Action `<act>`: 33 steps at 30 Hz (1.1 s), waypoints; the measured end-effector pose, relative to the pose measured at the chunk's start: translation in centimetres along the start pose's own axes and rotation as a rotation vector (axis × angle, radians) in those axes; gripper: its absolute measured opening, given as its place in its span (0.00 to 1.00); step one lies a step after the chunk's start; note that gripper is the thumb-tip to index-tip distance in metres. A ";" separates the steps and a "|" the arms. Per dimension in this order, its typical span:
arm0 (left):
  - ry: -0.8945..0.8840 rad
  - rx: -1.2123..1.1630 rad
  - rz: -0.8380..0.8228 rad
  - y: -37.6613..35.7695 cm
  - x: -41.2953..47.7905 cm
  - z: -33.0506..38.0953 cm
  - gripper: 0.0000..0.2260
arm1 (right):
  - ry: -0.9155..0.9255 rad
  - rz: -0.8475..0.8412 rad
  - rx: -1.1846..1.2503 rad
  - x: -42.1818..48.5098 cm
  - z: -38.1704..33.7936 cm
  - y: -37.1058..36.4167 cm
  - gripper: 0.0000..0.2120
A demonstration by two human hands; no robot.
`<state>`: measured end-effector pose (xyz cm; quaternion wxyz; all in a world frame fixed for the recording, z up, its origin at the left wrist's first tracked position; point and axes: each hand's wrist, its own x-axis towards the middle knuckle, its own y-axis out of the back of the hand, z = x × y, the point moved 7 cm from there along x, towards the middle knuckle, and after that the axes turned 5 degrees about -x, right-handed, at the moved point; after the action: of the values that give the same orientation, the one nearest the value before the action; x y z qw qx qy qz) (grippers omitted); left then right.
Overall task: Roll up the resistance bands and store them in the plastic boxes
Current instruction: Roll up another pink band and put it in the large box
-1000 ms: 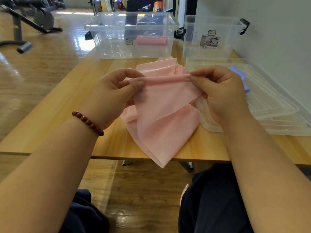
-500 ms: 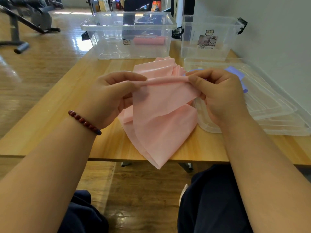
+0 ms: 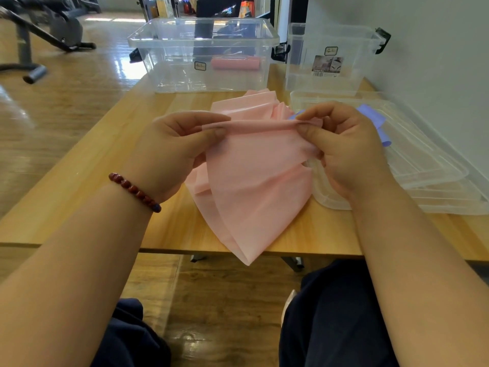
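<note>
A loose pink resistance band hangs from my hands above the wooden table, its tail drooping past the front edge. Its top edge is rolled into a thin tube. My left hand pinches the tube's left end and my right hand pinches its right end. A rolled pink band lies inside the large clear box at the back. A smaller clear box stands to its right. A purple band lies behind my right hand, partly hidden.
Two clear lids are stacked at the table's right, next to the white wall. Gym equipment stands on the wooden floor at the far left. My dark-trousered knees are below the table edge.
The rolled top edge of the pink band looks slightly tighter and more level between my fingers. My hands stay in nearly the same place.
</note>
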<state>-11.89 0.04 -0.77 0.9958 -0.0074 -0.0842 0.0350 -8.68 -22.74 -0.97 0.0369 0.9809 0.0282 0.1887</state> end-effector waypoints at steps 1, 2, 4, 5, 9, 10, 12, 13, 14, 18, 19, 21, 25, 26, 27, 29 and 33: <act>0.009 -0.011 0.000 -0.1 0.0 0.0 0.07 | 0.005 0.008 0.008 0.0 0.0 0.1 0.14; 0.014 -0.020 -0.001 -0.1 -0.1 0.0 0.07 | 0.005 0.011 0.017 0.0 0.0 0.1 0.14; 0.014 -0.030 -0.010 -0.2 -0.1 0.2 0.07 | -0.014 0.012 0.044 0.1 0.1 0.2 0.15; 0.014 -0.038 -0.019 -0.3 -0.2 0.2 0.07 | -0.028 0.012 0.060 0.1 0.3 0.2 0.16; 0.075 -0.106 -0.054 -0.2 -0.3 0.2 0.09 | -0.051 -0.012 0.086 0.3 0.5 0.0 0.17; 0.092 -0.117 -0.071 -0.2 -0.3 0.2 0.09 | -0.060 -0.015 0.099 0.2 0.5 0.0 0.17; 0.114 -0.144 -0.104 -0.3 -0.4 0.2 0.09 | -0.091 -0.027 0.133 0.2 0.7 -0.1 0.12; 0.116 -0.160 -0.110 -0.4 -0.4 0.2 0.09 | -0.106 -0.032 0.140 0.2 0.7 0.0 0.09; 0.113 -0.174 -0.106 -0.4 -0.4 0.3 0.11 | -0.114 -0.031 0.133 0.2 0.7 0.0 0.07; 0.075 -0.128 -0.048 -0.1 -0.2 0.3 0.13 | -0.094 -0.008 0.030 -0.1 0.4 0.1 0.06; 0.067 -0.102 -0.041 0.0 -0.1 0.2 0.13 | -0.101 -0.006 0.016 -0.2 0.3 0.1 0.07; 0.058 -0.075 -0.032 0.2 -0.1 0.1 0.14 | -0.118 0.000 0.001 -0.2 0.2 0.1 0.07; 0.047 -0.059 0.006 0.3 0.0 0.0 0.10 | -0.106 -0.009 -0.017 -0.3 0.2 0.0 0.06; 0.037 -0.051 0.010 0.2 0.0 0.1 0.08 | -0.089 -0.015 -0.037 -0.3 0.1 -0.1 0.07; 0.021 -0.042 0.013 0.2 -0.1 0.1 0.07 | -0.069 -0.021 -0.050 -0.2 0.0 -0.1 0.08; -0.012 -0.026 0.014 0.2 0.0 0.3 0.10 | -0.027 -0.026 -0.047 -0.2 -0.2 -0.1 0.11; -0.019 -0.009 -0.017 0.1 -0.1 0.5 0.12 | 0.030 -0.010 -0.030 -0.2 -0.7 -0.1 0.11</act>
<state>-12.07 0.11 -0.31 0.9952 -0.0106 -0.0940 0.0261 -9.12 -22.63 -0.43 0.0520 0.9772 0.0308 0.2036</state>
